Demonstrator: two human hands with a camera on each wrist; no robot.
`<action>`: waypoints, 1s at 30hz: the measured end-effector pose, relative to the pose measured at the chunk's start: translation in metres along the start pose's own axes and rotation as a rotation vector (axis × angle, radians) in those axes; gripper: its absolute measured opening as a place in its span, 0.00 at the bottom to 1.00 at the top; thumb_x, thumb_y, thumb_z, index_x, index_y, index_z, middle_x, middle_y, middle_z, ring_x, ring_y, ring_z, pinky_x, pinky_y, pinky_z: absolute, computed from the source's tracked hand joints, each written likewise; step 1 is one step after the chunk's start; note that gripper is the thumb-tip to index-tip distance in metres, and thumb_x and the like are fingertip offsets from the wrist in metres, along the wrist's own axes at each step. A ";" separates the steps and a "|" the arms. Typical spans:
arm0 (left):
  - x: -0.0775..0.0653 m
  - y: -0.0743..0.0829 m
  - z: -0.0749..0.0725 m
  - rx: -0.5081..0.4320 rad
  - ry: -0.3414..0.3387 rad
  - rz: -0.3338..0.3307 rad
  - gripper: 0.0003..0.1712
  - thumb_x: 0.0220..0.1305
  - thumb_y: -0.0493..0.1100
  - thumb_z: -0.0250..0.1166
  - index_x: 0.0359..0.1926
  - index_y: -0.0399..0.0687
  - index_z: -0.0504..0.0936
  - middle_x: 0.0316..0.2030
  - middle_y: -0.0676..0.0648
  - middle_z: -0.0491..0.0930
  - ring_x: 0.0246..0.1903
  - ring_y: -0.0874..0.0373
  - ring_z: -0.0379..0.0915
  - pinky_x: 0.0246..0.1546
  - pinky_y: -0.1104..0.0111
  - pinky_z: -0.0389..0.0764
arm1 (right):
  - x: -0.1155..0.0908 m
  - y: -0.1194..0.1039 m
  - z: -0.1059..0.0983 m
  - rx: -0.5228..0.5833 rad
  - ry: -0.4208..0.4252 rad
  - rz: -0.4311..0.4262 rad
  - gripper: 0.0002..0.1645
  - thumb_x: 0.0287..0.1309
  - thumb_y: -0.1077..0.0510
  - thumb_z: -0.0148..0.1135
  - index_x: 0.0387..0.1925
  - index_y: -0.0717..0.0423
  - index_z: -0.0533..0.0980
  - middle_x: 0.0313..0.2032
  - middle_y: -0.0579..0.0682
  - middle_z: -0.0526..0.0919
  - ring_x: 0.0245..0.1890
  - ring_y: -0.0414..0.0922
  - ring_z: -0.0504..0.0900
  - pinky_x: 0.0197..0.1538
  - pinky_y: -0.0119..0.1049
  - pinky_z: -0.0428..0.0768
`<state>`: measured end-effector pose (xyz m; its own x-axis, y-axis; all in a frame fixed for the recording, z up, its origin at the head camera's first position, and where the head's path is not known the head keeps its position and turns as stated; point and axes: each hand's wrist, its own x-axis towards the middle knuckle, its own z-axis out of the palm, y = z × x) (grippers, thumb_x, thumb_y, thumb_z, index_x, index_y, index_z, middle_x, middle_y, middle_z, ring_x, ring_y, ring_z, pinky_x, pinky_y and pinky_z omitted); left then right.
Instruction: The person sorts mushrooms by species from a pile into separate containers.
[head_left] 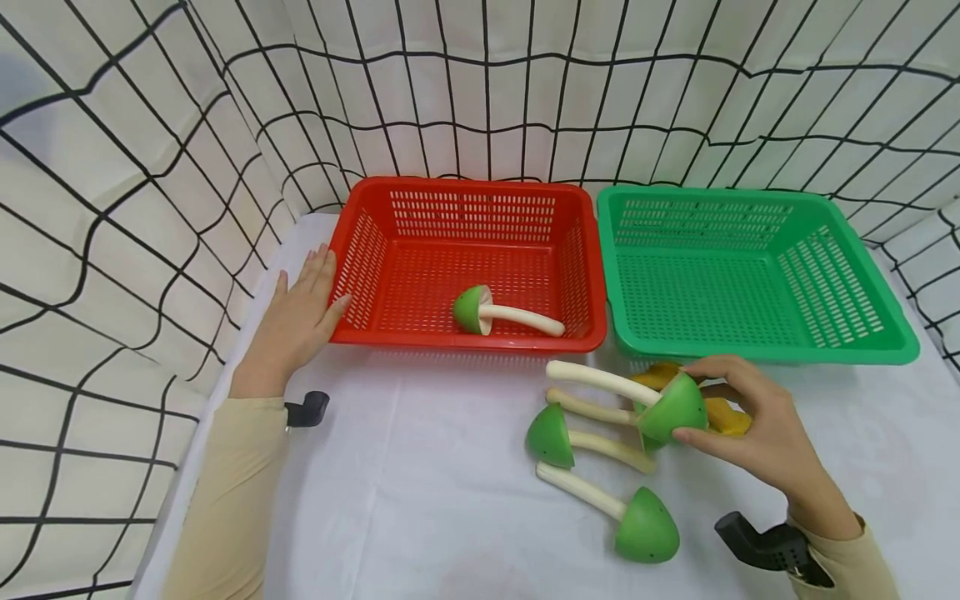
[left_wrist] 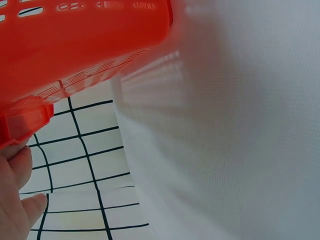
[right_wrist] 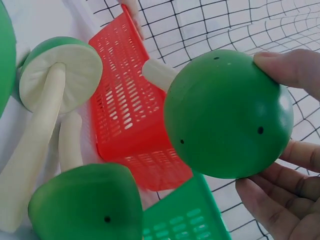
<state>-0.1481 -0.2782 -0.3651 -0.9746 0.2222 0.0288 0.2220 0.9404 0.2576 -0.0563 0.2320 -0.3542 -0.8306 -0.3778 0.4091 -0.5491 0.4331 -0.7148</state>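
Observation:
In the head view my right hand [head_left: 765, 425] pinches a toy mushroom [head_left: 675, 410] by its green cap, its white stem pointing left, above other mushrooms on the table. The right wrist view shows this cap [right_wrist: 227, 115] between thumb and fingers. My left hand [head_left: 296, 321] rests with extended fingers against the left side of the red basket [head_left: 468, 340]. Inside that basket lies one green-capped mushroom [head_left: 472, 311]. Below the held one lie a mushroom with its cap to the left [head_left: 551, 436] and another with its cap to the right [head_left: 647, 527]. A further one is partly hidden beneath the held cap.
Right of the red basket stands a green basket [head_left: 757, 354], nearly touching it. Yellow pieces [head_left: 726, 417] lie partly hidden behind my right hand. A black wire grid [head_left: 487, 129] over white cloth borders the white table [head_left: 420, 500] at the back and sides.

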 end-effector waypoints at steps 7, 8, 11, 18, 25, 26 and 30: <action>-0.001 -0.002 -0.001 0.005 0.006 0.001 0.39 0.74 0.54 0.39 0.72 0.34 0.38 0.73 0.37 0.37 0.72 0.45 0.30 0.66 0.43 0.33 | 0.015 0.004 0.006 0.053 -0.017 -0.008 0.40 0.22 0.80 0.76 0.48 0.69 0.74 0.46 0.48 0.77 0.48 0.37 0.74 0.48 0.24 0.76; -0.002 -0.002 -0.001 0.005 0.006 0.000 0.39 0.74 0.54 0.39 0.72 0.34 0.38 0.73 0.37 0.37 0.72 0.45 0.30 0.66 0.43 0.33 | 0.017 0.005 0.007 0.065 -0.013 -0.025 0.41 0.22 0.80 0.75 0.48 0.69 0.74 0.46 0.50 0.77 0.48 0.38 0.74 0.48 0.24 0.76; -0.002 -0.002 -0.001 0.003 0.003 -0.009 0.39 0.73 0.53 0.40 0.72 0.35 0.37 0.73 0.37 0.36 0.72 0.46 0.30 0.66 0.43 0.33 | 0.022 0.008 0.008 0.107 0.000 -0.061 0.40 0.21 0.82 0.73 0.47 0.70 0.74 0.45 0.57 0.77 0.47 0.40 0.75 0.47 0.25 0.76; 0.000 0.001 -0.001 -0.006 0.002 -0.009 0.39 0.73 0.53 0.41 0.73 0.35 0.38 0.73 0.38 0.37 0.72 0.46 0.30 0.66 0.43 0.33 | 0.029 0.007 0.009 0.122 0.007 -0.036 0.39 0.21 0.83 0.73 0.46 0.69 0.74 0.44 0.57 0.77 0.47 0.41 0.75 0.47 0.26 0.77; -0.001 0.002 -0.002 -0.001 0.008 -0.010 0.39 0.73 0.53 0.41 0.72 0.35 0.39 0.73 0.38 0.38 0.72 0.46 0.31 0.66 0.43 0.34 | 0.039 0.007 0.013 0.115 0.003 -0.038 0.38 0.23 0.82 0.73 0.46 0.69 0.74 0.44 0.57 0.77 0.46 0.41 0.75 0.45 0.26 0.77; -0.001 0.002 -0.002 -0.003 0.008 -0.011 0.39 0.73 0.53 0.41 0.72 0.35 0.39 0.73 0.38 0.38 0.72 0.46 0.31 0.66 0.43 0.34 | 0.040 0.007 0.013 0.119 0.003 -0.034 0.38 0.23 0.82 0.73 0.46 0.68 0.74 0.44 0.57 0.77 0.47 0.41 0.75 0.45 0.27 0.77; -0.001 0.002 -0.002 -0.004 0.005 -0.015 0.39 0.73 0.53 0.41 0.72 0.34 0.39 0.73 0.38 0.37 0.72 0.46 0.31 0.66 0.43 0.34 | 0.047 0.007 0.015 0.110 -0.002 -0.034 0.38 0.25 0.81 0.74 0.47 0.67 0.74 0.45 0.56 0.77 0.47 0.40 0.74 0.46 0.26 0.77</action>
<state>-0.1464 -0.2773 -0.3623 -0.9779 0.2068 0.0299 0.2073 0.9424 0.2624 -0.0980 0.2053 -0.3488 -0.8112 -0.3926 0.4334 -0.5636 0.3270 -0.7586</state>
